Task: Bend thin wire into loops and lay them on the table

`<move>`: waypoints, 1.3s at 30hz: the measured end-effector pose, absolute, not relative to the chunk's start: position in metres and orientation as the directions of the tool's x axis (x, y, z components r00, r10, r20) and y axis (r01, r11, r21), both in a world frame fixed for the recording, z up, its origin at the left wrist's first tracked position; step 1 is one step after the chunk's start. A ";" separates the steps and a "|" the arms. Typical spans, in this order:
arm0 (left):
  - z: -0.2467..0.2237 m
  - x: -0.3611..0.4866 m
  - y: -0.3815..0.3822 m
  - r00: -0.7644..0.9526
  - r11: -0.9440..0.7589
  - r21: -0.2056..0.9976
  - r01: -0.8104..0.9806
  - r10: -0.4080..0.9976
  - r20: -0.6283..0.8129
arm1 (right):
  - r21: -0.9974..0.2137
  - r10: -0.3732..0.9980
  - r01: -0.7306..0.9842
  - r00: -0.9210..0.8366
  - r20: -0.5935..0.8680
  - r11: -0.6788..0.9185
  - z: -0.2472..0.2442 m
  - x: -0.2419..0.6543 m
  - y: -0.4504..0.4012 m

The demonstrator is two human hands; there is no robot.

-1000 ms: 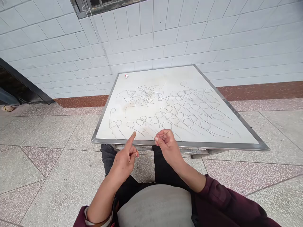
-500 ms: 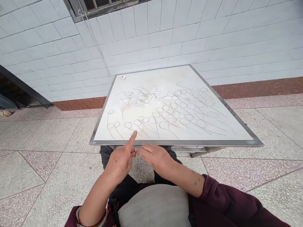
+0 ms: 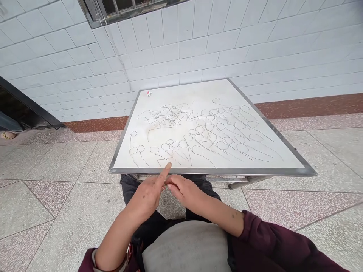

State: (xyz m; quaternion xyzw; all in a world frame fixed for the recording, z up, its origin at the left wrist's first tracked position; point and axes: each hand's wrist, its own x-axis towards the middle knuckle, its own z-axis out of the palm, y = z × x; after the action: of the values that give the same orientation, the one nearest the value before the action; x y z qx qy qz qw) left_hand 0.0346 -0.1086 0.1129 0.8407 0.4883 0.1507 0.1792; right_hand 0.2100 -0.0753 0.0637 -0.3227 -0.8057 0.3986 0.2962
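Note:
My left hand [image 3: 147,196] is in front of the table's near edge, index finger stretched towards the tabletop and the other fingers curled under. Close against it, my right hand [image 3: 188,192] has its thumb and fingers pinched together near the base of that finger. Whatever lies between the two hands is too small and hidden to make out. On the white table [image 3: 170,87], thin dark wires with a round loop at one end [image 3: 217,145] lie spread over the middle and right. Bent wires without clear loops [image 3: 172,115] form a tangled heap at the back left.
A small red and white object [image 3: 149,93] sits at the table's back left corner. A metal rim [image 3: 210,171] borders the tabletop. Behind it stands a white tiled wall [image 3: 193,53] with a barred window [image 3: 121,7]. My knees are under the near edge.
Both hands have shifted slightly to the right. My left index fingertip is a little lower and further right, and the right thumb now shows below its fingers. The wires on the table stay put.

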 end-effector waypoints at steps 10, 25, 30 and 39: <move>0.114 0.043 -0.105 0.535 -0.545 0.231 0.806 0.838 0.111 | -0.906 0.812 0.204 -0.544 0.209 0.370 0.060 0.208 -0.072; 0.103 0.050 -0.104 0.586 -0.625 0.035 0.780 0.748 0.311 | -0.949 0.881 0.162 -0.441 0.174 0.269 0.059 0.207 -0.066; 0.089 0.049 -0.111 0.240 -0.508 0.302 0.807 0.749 0.617 | -0.995 0.906 -0.025 -0.412 0.094 0.092 0.067 0.210 -0.065; 0.092 0.076 -0.119 -0.156 -0.029 0.997 -0.075 0.988 0.017 | -0.993 0.916 -0.114 -0.399 0.028 -0.019 0.070 0.208 -0.069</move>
State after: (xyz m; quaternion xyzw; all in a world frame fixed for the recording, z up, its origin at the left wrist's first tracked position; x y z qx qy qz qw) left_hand 0.0764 -0.1189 0.0922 0.4455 0.5119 0.5621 0.4729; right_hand 0.2079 -0.0686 0.0696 -0.3563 -0.5631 0.6186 0.4163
